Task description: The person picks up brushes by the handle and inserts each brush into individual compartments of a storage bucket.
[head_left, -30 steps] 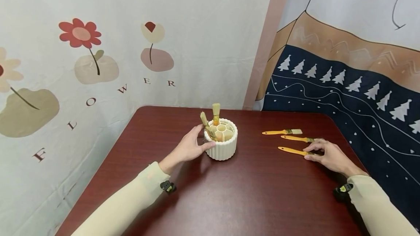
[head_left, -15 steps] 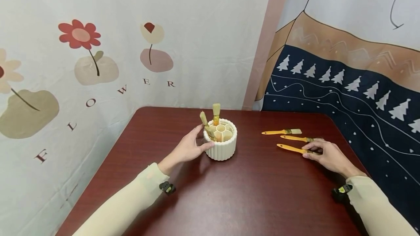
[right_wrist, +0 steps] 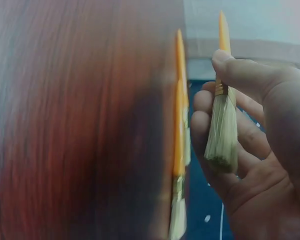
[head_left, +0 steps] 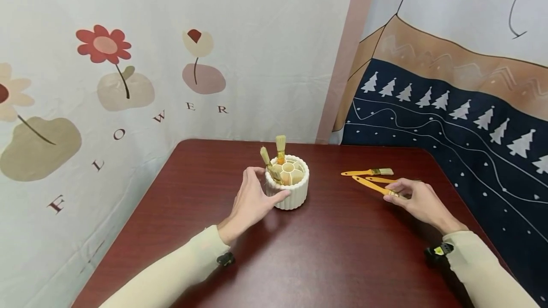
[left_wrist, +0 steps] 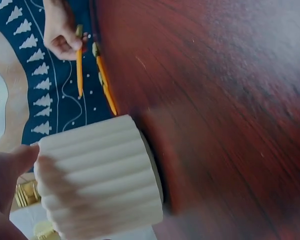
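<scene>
My left hand [head_left: 253, 199] holds the left side of a white ribbed brush pot [head_left: 295, 197], thumb across its front and fingers at the far side, partly hidden. Petal-shaped compartments divide the pot's top. Two bristle-up brushes stand in it, an upright brush [head_left: 280, 146] at the back and a tilted brush [head_left: 266, 157] at the left. Over at the right, my right hand [head_left: 421, 202] pinches a yellow-handled paintbrush [right_wrist: 222, 115] near its metal band, clear of the table, its handle pointing away and its bristles toward the palm.
Two more paintbrushes lie on the table beyond my right hand: a far paintbrush [head_left: 364, 172] and a nearer paintbrush [head_left: 381, 180], partly covered by the hand. The dark red table [head_left: 317, 260] meets printed cloth hangings [head_left: 265, 61] at the back and right.
My right hand has lifted the nearest paintbrush off the table and shifted slightly left with it. My left hand has moved slightly lower and nearer on the pot, which stays in place.
</scene>
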A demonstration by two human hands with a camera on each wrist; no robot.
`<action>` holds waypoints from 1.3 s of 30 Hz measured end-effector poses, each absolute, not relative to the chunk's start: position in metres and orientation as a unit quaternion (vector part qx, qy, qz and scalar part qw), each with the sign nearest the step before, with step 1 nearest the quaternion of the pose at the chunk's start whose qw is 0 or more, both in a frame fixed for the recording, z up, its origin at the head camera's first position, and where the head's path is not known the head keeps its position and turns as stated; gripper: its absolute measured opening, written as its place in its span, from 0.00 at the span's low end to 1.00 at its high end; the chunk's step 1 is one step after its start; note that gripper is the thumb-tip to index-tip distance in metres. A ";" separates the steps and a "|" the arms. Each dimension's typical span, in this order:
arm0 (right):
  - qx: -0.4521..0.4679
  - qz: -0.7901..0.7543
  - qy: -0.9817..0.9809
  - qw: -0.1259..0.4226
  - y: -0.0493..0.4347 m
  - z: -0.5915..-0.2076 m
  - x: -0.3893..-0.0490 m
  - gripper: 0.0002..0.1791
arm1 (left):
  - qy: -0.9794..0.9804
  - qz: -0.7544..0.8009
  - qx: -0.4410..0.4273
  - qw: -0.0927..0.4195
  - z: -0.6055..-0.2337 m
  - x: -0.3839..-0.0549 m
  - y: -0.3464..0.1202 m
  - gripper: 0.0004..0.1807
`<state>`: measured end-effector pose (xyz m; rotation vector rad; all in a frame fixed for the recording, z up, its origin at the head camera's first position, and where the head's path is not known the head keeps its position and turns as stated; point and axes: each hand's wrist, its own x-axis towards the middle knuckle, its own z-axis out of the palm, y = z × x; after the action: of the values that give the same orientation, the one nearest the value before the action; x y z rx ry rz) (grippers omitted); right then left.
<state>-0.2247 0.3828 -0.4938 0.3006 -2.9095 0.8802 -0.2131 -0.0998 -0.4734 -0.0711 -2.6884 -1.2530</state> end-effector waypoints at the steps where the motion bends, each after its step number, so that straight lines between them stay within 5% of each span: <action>1: 0.098 0.291 -0.951 0.045 0.380 -0.492 -0.224 0.18 | -0.905 -0.415 -0.017 0.089 -0.473 -0.213 -0.097 0.52; 13: 0.110 0.329 -0.935 0.077 0.350 -0.473 -0.218 0.19 | -0.909 -0.405 -0.003 0.094 -0.473 -0.214 -0.092 0.53; 39: 0.145 0.433 -0.882 0.115 0.302 -0.447 -0.210 0.18 | -0.889 -0.443 -0.086 0.074 -0.462 -0.233 -0.118 0.38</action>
<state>-0.2102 0.3023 -0.4471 0.4262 -2.5854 1.2676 -0.2329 -0.1181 -0.4625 -0.2595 -2.6698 -1.3283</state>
